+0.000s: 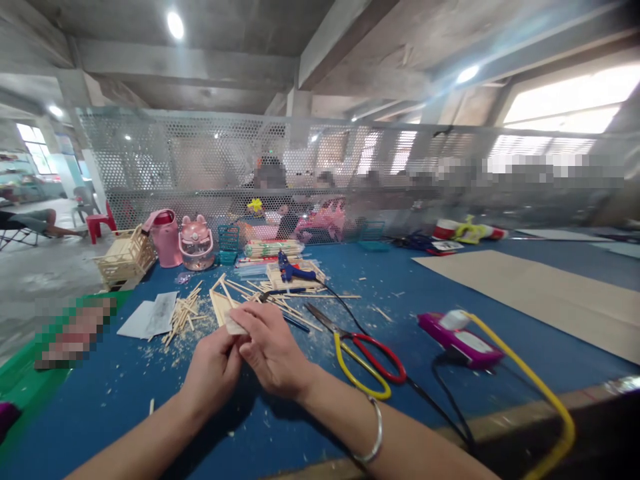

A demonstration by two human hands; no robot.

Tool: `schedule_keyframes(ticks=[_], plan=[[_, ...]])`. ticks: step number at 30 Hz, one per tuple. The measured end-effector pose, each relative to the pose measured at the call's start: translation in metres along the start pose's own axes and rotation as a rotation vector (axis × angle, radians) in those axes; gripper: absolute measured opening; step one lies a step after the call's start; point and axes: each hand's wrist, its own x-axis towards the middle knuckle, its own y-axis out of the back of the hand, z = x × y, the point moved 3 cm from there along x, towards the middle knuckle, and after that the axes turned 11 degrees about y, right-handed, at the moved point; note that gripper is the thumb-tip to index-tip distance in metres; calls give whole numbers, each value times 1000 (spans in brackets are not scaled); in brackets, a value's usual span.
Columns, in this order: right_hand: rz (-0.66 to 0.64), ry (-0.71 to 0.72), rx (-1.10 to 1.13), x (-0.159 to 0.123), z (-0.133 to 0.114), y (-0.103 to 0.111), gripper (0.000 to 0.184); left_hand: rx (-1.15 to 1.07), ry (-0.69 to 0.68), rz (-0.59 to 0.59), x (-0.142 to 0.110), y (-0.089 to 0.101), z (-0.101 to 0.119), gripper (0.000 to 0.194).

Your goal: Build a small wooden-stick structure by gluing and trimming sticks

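Above the near middle of the blue bench [150, 413], a small pale piece [235, 323] is pinched by the fingers of the right hand [274, 347], which are closed on it with no visible gap. Right beside it, the left hand [213, 363] is held with its fingers curled and its thumb laid forward; how far they are closed, and on what, cannot be told, as the grip is partly hidden. Just past both hands, light wooden pieces [218, 305] are seen standing at a slant; whether they are gripped cannot be made out.

To the left, thin sticks [185, 313] are heaped beside overlapping pale sheets [157, 313], and fine chips are scattered around. Beyond the hands, a blue glue gun [296, 271] is laid over wooden parts, with a bundle of sticks [273, 249] placed behind it. A pink bottle [197, 245] is stood near a slatted wooden crate [125, 257]. On the right, scissors [345, 333] with one yellow and one red handle are left open near the right forearm, and a purple power strip [460, 341] is placed farther right, with a yellow cable [537, 390] plugged in.
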Motion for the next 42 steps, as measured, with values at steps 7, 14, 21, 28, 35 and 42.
schedule_keyframes(ticks=[7,14,21,28,35,42], plan=[[81,-169,25,-3,12,1,34,19,68,-6,2,1,-3,33],[122,-311,87,-5,13,1,23,-236,193,52,4,0,-15,22],[131,-174,65,-2,11,1,25,-314,169,78,6,2,-18,28],[193,32,22,0,5,5,36,-237,91,155,4,5,-16,22],[172,-42,-85,-1,4,6,32,-163,66,152,3,4,-14,20],[153,-29,-128,2,1,5,33,-119,52,160,3,5,-12,19]])
